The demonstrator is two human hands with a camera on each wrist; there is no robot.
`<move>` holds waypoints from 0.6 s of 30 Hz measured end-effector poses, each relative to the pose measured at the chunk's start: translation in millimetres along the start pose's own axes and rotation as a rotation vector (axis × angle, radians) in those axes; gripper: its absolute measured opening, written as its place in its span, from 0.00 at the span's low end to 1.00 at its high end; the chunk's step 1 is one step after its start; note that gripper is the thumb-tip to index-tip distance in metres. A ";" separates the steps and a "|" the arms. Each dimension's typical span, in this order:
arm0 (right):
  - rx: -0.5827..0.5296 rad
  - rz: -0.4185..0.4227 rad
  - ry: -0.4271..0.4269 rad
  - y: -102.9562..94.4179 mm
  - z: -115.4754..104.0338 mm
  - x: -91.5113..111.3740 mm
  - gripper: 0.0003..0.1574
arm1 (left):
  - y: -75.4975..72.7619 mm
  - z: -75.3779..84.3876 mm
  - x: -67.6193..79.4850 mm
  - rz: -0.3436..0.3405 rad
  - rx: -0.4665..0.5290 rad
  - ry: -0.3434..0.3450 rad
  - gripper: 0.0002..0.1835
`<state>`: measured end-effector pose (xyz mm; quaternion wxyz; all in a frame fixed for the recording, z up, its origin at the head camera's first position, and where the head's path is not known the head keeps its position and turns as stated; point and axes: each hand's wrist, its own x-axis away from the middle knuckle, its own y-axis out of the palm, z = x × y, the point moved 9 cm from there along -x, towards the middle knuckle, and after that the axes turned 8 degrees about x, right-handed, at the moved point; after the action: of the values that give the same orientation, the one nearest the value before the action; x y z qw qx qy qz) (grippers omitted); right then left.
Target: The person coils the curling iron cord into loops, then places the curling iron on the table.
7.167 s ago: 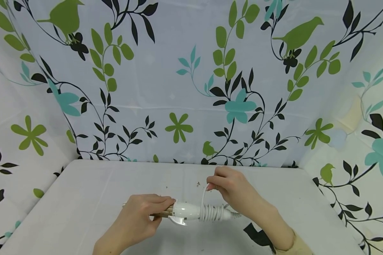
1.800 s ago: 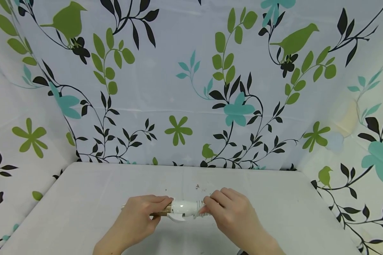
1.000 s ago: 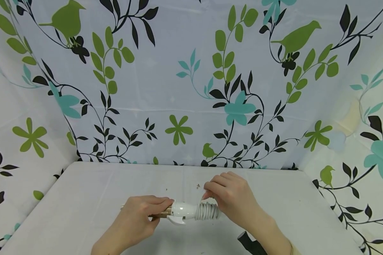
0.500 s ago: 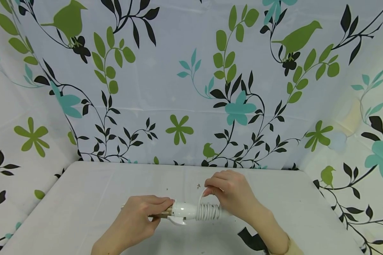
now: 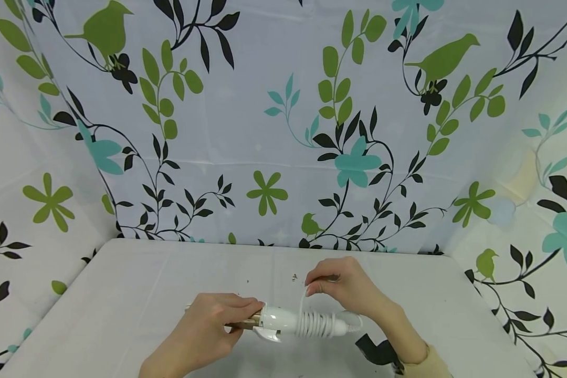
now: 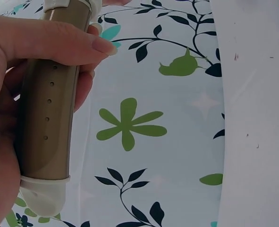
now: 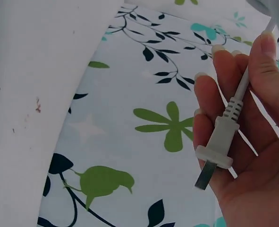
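Note:
A curling iron with a gold-brown barrel and white handle lies crosswise between my hands, above the table. My left hand grips its barrel; in the left wrist view the barrel has a row of small holes and a white end cap. White power cord is coiled around the handle. My right hand pinches the cord's free length above the coils. In the right wrist view the two-flat-prong plug lies across the fingers, below the thumb that presses the cord.
A white table spreads under the hands, with small dark specks near its middle. Patterned cloth with leaves and birds rises behind and at both sides. A black strap sits by the right wrist.
My right hand has gone from around the coiled handle to above and behind it, lifting the cord's free end. The curling iron's handle end has shifted slightly right. My left hand keeps its grip.

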<state>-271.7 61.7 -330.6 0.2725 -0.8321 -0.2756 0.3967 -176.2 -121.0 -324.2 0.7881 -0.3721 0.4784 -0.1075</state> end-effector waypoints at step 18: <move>-0.114 0.204 -0.032 50.8 13.7 36.4 0.15 | -5.9 -1.6 -1.6 0.049 0.118 -0.031 0.29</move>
<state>-251.1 54.0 -390.7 0.1783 -0.8636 -0.2160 0.4192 -177.3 -125.0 -319.4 0.8184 -0.3146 0.4679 -0.1106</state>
